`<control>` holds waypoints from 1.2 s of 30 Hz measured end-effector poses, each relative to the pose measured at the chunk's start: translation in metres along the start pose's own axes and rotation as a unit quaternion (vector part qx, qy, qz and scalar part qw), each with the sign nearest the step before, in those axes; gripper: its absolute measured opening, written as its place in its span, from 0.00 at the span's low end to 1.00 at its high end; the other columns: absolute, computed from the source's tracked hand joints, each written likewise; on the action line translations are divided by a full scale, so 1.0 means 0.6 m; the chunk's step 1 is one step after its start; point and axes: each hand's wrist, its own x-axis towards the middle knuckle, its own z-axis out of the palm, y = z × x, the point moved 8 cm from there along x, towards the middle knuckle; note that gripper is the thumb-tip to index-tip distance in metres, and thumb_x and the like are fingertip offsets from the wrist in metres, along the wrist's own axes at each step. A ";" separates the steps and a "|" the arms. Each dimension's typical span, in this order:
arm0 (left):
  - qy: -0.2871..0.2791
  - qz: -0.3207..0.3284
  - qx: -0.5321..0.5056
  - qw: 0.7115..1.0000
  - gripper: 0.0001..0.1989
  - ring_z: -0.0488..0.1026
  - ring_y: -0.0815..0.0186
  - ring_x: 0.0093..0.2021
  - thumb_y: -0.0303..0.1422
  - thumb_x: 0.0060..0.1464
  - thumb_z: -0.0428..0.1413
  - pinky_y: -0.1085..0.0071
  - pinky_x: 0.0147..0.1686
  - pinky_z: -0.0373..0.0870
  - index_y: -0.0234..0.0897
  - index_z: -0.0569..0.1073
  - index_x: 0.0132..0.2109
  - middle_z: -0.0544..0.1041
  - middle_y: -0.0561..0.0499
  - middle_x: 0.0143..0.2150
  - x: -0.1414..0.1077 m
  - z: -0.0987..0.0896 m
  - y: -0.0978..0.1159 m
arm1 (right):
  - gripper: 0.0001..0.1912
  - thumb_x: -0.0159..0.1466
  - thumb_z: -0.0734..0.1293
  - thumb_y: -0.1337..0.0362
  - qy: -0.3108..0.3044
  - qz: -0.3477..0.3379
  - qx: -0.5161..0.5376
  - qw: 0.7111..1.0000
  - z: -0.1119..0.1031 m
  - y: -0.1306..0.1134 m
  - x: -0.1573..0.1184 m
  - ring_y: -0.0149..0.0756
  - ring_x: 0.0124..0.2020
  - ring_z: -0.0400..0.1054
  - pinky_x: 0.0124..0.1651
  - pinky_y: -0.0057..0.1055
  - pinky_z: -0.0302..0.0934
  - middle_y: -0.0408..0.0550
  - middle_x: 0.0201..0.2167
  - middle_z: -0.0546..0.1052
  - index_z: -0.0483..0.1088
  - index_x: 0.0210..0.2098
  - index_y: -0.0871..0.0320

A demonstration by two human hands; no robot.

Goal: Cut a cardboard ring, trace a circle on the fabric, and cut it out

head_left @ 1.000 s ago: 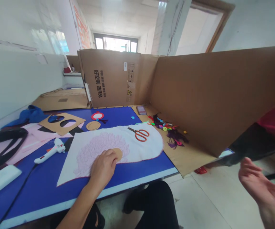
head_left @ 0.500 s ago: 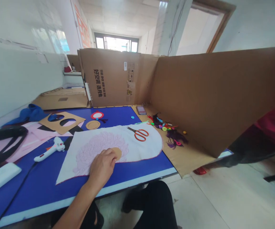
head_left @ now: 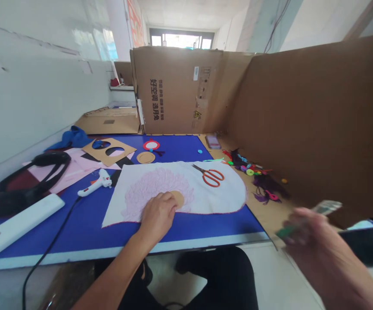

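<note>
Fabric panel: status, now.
Left hand on tan disc, on fabric panel. Right hand raised, gripping blurred green item. Scissors on panel.

Matt white cloth [head_left: 219,189] bears rough, ruffled pink petals [head_left: 154,193] and a matt tan disc [head_left: 177,199]. On the cloth, steel scissors [head_left: 212,177] have glossy red plastic handles. Beside it lie a glossy blue tabletop [head_left: 76,234] and a smooth white plastic glue gun [head_left: 97,183]; beyond it stands matt brown cardboard [head_left: 312,120].

Air above the fabric [head_left: 215,187] is open; a glue gun [head_left: 96,183] and cardboard partition [head_left: 312,120] flank it.
</note>
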 end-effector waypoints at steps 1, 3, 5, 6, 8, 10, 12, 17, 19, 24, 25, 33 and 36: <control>0.001 -0.001 0.005 1.000 0.14 0.77 0.54 0.50 0.23 0.66 0.53 0.56 0.48 0.74 0.43 0.83 0.43 0.82 0.47 0.49 -0.002 0.000 0.002 | 0.23 0.51 0.83 0.40 -0.039 0.036 0.038 0.998 0.062 -0.001 -0.006 0.33 0.20 0.54 0.22 0.35 0.51 0.41 0.22 0.61 0.80 0.32 0.50; 0.003 0.001 0.017 1.000 0.13 0.77 0.53 0.50 0.24 0.68 0.52 0.55 0.48 0.74 0.42 0.82 0.44 0.82 0.46 0.49 -0.007 0.000 0.009 | 0.22 0.52 0.84 0.47 -0.133 0.053 0.076 0.987 0.170 -0.015 -0.017 0.32 0.22 0.56 0.25 0.32 0.53 0.40 0.22 0.63 0.74 0.29 0.52; 0.011 0.002 0.027 1.000 0.11 0.77 0.52 0.50 0.28 0.70 0.53 0.54 0.47 0.74 0.41 0.81 0.46 0.82 0.45 0.50 -0.014 0.000 0.017 | 0.21 0.56 0.83 0.50 -0.220 0.045 0.068 0.972 0.253 -0.021 -0.021 0.32 0.23 0.58 0.27 0.31 0.52 0.39 0.20 0.66 0.70 0.29 0.52; 0.019 0.002 0.028 0.999 0.10 0.77 0.52 0.51 0.29 0.70 0.54 0.53 0.48 0.74 0.41 0.81 0.48 0.82 0.45 0.51 -0.018 0.000 0.020 | 0.19 0.60 0.81 0.51 -0.252 0.037 0.053 0.966 0.285 -0.019 -0.020 0.33 0.24 0.59 0.28 0.30 0.52 0.40 0.20 0.69 0.70 0.31 0.52; 0.039 0.009 0.023 0.999 0.10 0.77 0.51 0.51 0.30 0.71 0.54 0.52 0.49 0.74 0.41 0.80 0.51 0.82 0.44 0.52 -0.026 -0.002 0.027 | 0.16 0.63 0.78 0.55 -0.295 0.031 0.029 0.955 0.337 -0.006 -0.009 0.33 0.24 0.59 0.29 0.31 0.51 0.39 0.19 0.70 0.70 0.31 0.53; 0.046 0.019 0.016 0.999 0.09 0.77 0.50 0.52 0.30 0.71 0.54 0.51 0.49 0.74 0.40 0.78 0.52 0.81 0.44 0.53 -0.031 0.000 0.033 | 0.13 0.64 0.77 0.56 -0.322 0.031 0.004 0.946 0.379 0.013 0.006 0.32 0.23 0.60 0.29 0.31 0.51 0.39 0.19 0.70 0.72 0.31 0.54; 0.052 0.026 0.014 0.998 0.08 0.77 0.50 0.52 0.30 0.70 0.55 0.51 0.48 0.74 0.39 0.78 0.51 0.81 0.43 0.52 -0.034 0.001 0.035 | 0.14 0.65 0.76 0.53 -0.349 0.034 -0.004 0.937 0.417 0.030 0.019 0.33 0.25 0.62 0.30 0.32 0.54 0.41 0.22 0.72 0.76 0.33 0.56; 0.063 0.039 0.030 0.997 0.07 0.77 0.52 0.50 0.30 0.70 0.54 0.53 0.46 0.75 0.40 0.77 0.47 0.81 0.43 0.52 -0.035 0.003 0.038 | 0.19 0.64 0.76 0.47 -0.409 0.083 -0.001 0.909 0.480 0.078 0.036 0.33 0.26 0.66 0.30 0.31 0.57 0.46 0.30 0.79 0.76 0.37 0.57; 0.064 0.035 0.032 0.997 0.07 0.76 0.52 0.50 0.31 0.71 0.53 0.53 0.46 0.75 0.40 0.77 0.47 0.81 0.43 0.52 -0.035 0.004 0.037 | 0.17 0.63 0.77 0.50 -0.408 0.063 -0.007 0.911 0.488 0.089 0.041 0.31 0.24 0.63 0.28 0.30 0.54 0.42 0.27 0.75 0.74 0.35 0.56; 0.064 0.028 0.027 0.997 0.08 0.76 0.51 0.50 0.32 0.71 0.52 0.52 0.46 0.75 0.40 0.76 0.47 0.81 0.42 0.52 -0.036 0.008 0.034 | 0.15 0.66 0.75 0.50 -0.376 0.052 -0.015 0.925 0.483 0.112 0.040 0.32 0.23 0.61 0.28 0.31 0.54 0.39 0.23 0.71 0.74 0.37 0.55; 0.065 0.028 0.029 0.997 0.08 0.76 0.51 0.49 0.32 0.71 0.52 0.52 0.46 0.75 0.41 0.76 0.47 0.81 0.42 0.52 -0.036 0.009 0.033 | 0.16 0.67 0.74 0.49 -0.375 0.040 -0.018 0.926 0.483 0.111 0.039 0.33 0.24 0.62 0.29 0.31 0.55 0.40 0.24 0.72 0.75 0.38 0.55; 0.071 0.033 0.023 0.997 0.09 0.78 0.51 0.50 0.31 0.71 0.51 0.52 0.46 0.76 0.42 0.77 0.48 0.81 0.43 0.52 -0.035 0.005 0.034 | 0.19 0.69 0.73 0.45 -0.390 0.033 0.015 0.920 0.483 0.085 0.029 0.36 0.28 0.70 0.30 0.33 0.64 0.47 0.33 0.81 0.79 0.48 0.53; 0.074 0.029 0.006 0.997 0.15 0.78 0.50 0.52 0.30 0.70 0.51 0.51 0.48 0.77 0.44 0.77 0.58 0.81 0.43 0.55 -0.035 0.009 0.032 | 0.16 0.72 0.72 0.48 -0.434 0.081 0.075 0.894 0.475 0.051 -0.023 0.35 0.30 0.73 0.33 0.32 0.66 0.48 0.40 0.84 0.78 0.51 0.51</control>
